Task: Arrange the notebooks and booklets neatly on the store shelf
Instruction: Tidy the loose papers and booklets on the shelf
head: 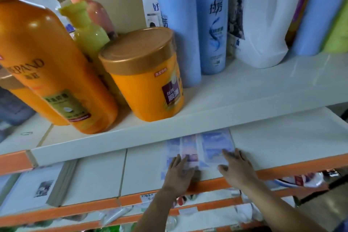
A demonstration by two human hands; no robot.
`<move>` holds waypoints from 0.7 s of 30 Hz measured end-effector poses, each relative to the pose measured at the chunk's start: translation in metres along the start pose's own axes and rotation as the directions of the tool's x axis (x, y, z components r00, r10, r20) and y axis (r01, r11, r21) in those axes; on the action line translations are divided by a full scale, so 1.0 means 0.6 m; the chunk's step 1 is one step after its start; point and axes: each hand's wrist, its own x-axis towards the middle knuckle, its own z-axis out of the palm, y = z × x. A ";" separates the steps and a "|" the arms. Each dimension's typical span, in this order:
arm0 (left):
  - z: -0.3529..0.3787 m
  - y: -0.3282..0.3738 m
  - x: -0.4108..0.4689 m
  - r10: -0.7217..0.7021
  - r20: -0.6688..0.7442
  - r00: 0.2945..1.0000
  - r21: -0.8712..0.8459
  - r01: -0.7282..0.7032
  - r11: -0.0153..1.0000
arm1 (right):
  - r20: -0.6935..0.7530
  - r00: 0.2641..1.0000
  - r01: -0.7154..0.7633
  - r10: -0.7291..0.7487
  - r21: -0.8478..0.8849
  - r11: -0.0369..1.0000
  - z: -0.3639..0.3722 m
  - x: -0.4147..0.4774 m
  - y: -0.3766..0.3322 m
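Note:
Pale blue and purple booklets (212,147) lie flat and fanned out on the white lower shelf (282,137), partly under the shelf above. My left hand (178,171) rests flat on the left booklets, fingers spread. Flat on the right booklet's near corner lies my right hand (237,167), fingers apart. Neither hand grips anything. A stack of white notebooks (35,188) with a small dark picture on the cover lies at the far left of the same shelf.
The upper shelf (244,96) carries orange bottles (47,66), an orange jar (146,79), blue bottles (180,30) and a white jug (263,19). Orange shelf edges (301,164) run below. Lower shelves hold packets (299,181).

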 end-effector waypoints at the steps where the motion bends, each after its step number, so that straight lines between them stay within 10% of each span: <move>1: 0.001 0.000 0.000 0.004 -0.004 1.000 -0.008 -0.004 1.000 | -0.002 1.000 0.015 -0.015 -0.008 1.000 0.001 0.001 -0.001; 15: 0.011 0.000 -0.003 -0.083 -0.122 0.989 -0.240 0.052 0.969 | 0.070 0.985 0.159 -0.157 -0.022 0.987 0.016 -0.015 -0.049; 21: -0.006 0.014 -0.003 -0.103 -0.176 0.979 -0.334 0.039 0.942 | 0.143 0.983 0.072 -0.115 0.274 0.959 0.011 -0.032 -0.084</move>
